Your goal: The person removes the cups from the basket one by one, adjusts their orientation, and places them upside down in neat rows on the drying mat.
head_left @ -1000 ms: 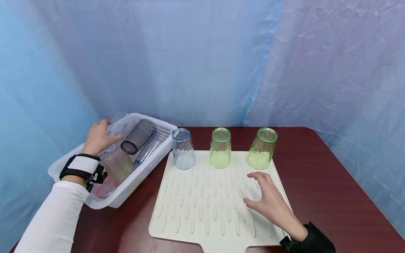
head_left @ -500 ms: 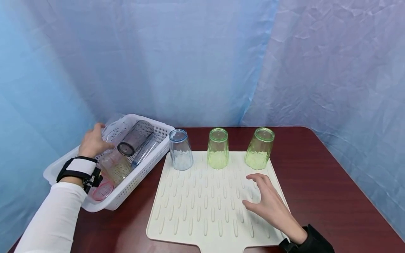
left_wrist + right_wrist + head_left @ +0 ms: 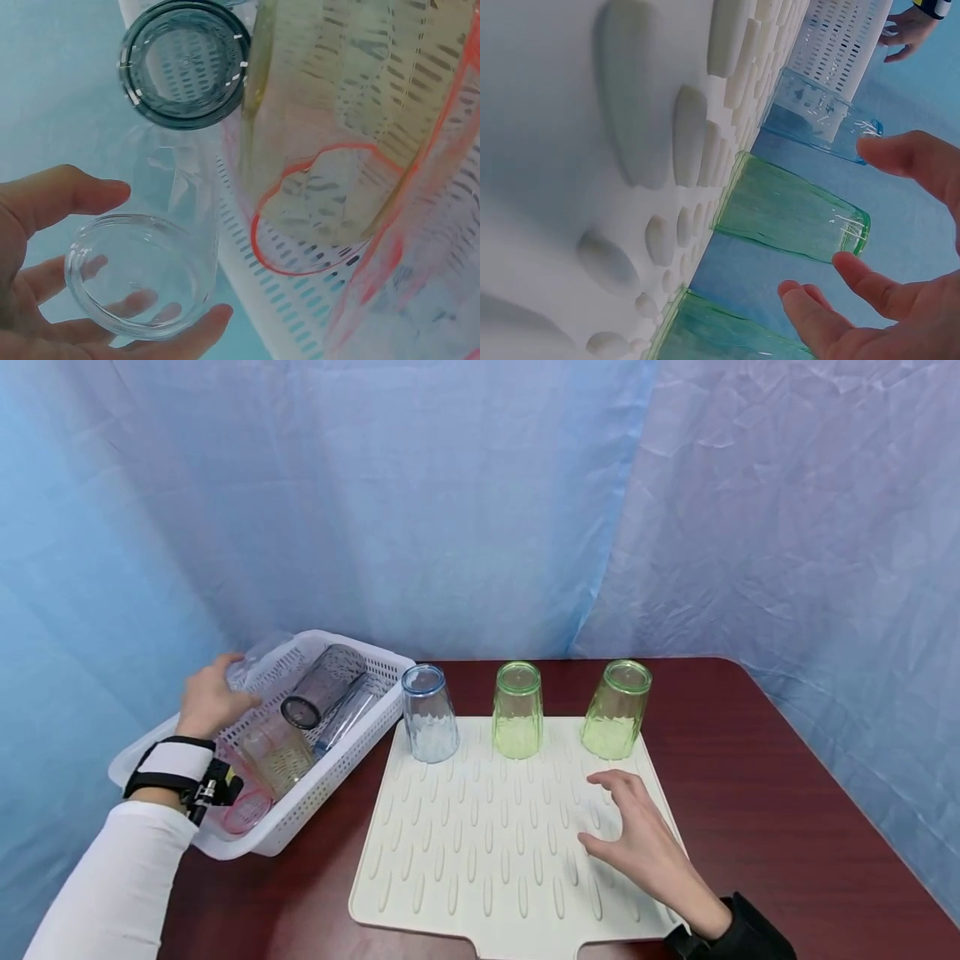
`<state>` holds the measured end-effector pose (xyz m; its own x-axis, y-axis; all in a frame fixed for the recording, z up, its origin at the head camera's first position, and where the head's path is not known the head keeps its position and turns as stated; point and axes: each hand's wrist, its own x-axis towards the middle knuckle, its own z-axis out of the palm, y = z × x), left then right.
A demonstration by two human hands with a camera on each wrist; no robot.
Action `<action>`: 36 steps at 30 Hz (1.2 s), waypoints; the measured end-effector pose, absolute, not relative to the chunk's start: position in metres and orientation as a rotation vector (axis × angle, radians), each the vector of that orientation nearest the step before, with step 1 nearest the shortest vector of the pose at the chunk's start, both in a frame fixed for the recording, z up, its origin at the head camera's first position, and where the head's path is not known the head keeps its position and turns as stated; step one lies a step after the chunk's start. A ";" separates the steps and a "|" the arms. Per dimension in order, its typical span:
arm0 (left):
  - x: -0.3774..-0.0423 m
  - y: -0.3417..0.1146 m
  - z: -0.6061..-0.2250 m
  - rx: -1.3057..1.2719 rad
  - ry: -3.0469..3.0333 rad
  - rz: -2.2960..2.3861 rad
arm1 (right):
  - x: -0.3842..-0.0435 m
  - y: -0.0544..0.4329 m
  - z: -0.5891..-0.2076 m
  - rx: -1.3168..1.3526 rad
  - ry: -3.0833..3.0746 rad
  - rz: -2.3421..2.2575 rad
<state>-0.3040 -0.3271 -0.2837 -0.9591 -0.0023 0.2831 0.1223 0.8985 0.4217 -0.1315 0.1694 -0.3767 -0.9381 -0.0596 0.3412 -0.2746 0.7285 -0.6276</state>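
My left hand (image 3: 212,697) is over the far left side of a white basket (image 3: 337,768). In the left wrist view, its spread thumb and fingers stand around the base of a clear glass (image 3: 191,255), some fingers showing through it. Beside that glass lie a dark grey tumbler (image 3: 184,120), a yellowish glass (image 3: 337,82) and a pink-rimmed clear one (image 3: 262,255). My right hand (image 3: 645,843) hovers over the cream drying mat (image 3: 465,893), fingers apart and holding nothing. A blue glass (image 3: 431,718) and two green glasses (image 3: 517,714), (image 3: 617,714) stand upside down along the mat's far edge.
A bluish clear glass (image 3: 348,718) lies near the basket's right wall. The dark red table (image 3: 757,827) runs to the right of the mat. Blue cloth (image 3: 480,510) hangs behind the table's far edge.
My left hand has shifted left, away from the tumblers in the basket and around the clear glass. The right hand and the three upturned glasses keep their places; the whole view has shifted slightly.
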 end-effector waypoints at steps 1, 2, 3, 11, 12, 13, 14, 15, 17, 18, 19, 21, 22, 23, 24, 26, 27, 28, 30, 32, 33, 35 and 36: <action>-0.303 -0.327 -0.283 -0.096 -2.781 -0.642 | -0.131 0.169 -0.377 0.262 -2.634 1.026; -0.301 -0.328 -0.281 -0.103 -2.777 -0.643 | -0.131 0.170 -0.376 0.265 -2.629 1.026; -0.300 -0.328 -0.280 -0.107 -2.774 -0.642 | -0.131 0.170 -0.376 0.266 -2.626 1.029; -0.289 -0.333 -0.271 -0.114 -2.768 -0.641 | -0.129 0.170 -0.377 0.283 -2.600 1.008; -0.288 -0.334 -0.269 -0.118 -2.769 -0.639 | -0.128 0.170 -0.376 0.288 -2.598 1.010; -0.286 -0.334 -0.267 -0.118 -2.774 -0.640 | -0.128 0.170 -0.376 0.291 -2.599 1.010; -0.283 -0.334 -0.264 -0.122 -2.776 -0.638 | -0.127 0.170 -0.376 0.292 -2.599 1.011; -0.281 -0.334 -0.262 -0.133 -2.780 -0.636 | -0.127 0.170 -0.376 0.293 -2.600 1.011; -0.276 -0.334 -0.255 -0.161 -2.789 -0.634 | -0.126 0.171 -0.376 0.291 -2.603 1.016; -0.274 -0.333 -0.252 -0.179 -2.795 -0.639 | -0.125 0.171 -0.376 0.290 -2.604 1.018; -0.271 -0.333 -0.248 -0.197 -2.798 -0.634 | -0.125 0.171 -0.376 0.289 -2.607 1.020; -0.267 -0.332 -0.240 -0.234 -2.804 -0.622 | -0.124 0.171 -0.375 0.287 -2.608 1.032; -0.265 -0.331 -0.237 -0.245 -2.808 -0.617 | -0.124 0.171 -0.375 0.288 -2.611 1.039; -0.263 -0.330 -0.234 -0.252 -2.813 -0.612 | -0.124 0.171 -0.375 0.287 -2.614 1.043; -0.261 -0.329 -0.231 -0.258 -2.816 -0.604 | -0.124 0.171 -0.375 0.286 -2.618 1.046; -0.257 -0.327 -0.225 -0.266 -2.827 -0.603 | -0.124 0.171 -0.375 0.285 -2.625 1.055; -0.255 -0.325 -0.223 -0.273 -2.833 -0.605 | -0.124 0.170 -0.375 0.285 -2.629 1.057; -0.253 -0.324 -0.220 -0.277 -2.839 -0.604 | -0.124 0.170 -0.375 0.285 -2.633 1.060; -0.249 -0.322 -0.216 -0.294 -2.850 -0.612 | -0.124 0.170 -0.374 0.287 -2.636 1.058; -0.245 -0.319 -0.210 -0.307 -2.861 -0.616 | -0.124 0.169 -0.374 0.293 -2.634 1.053; -0.242 -0.317 -0.208 -0.308 -2.866 -0.617 | -0.124 0.169 -0.374 0.294 -2.634 1.052; -0.238 -0.314 -0.203 -0.318 -2.873 -0.606 | -0.124 0.168 -0.374 0.301 -2.633 1.051; -0.235 -0.311 -0.200 -0.327 -2.877 -0.593 | -0.124 0.168 -0.374 0.303 -2.633 1.051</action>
<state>-0.2354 -0.3113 -0.2000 -0.9585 0.1761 0.2240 0.2503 0.8959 0.3669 -0.1240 0.1679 -0.3736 -0.9359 -0.0868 0.3414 -0.2980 0.7120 -0.6358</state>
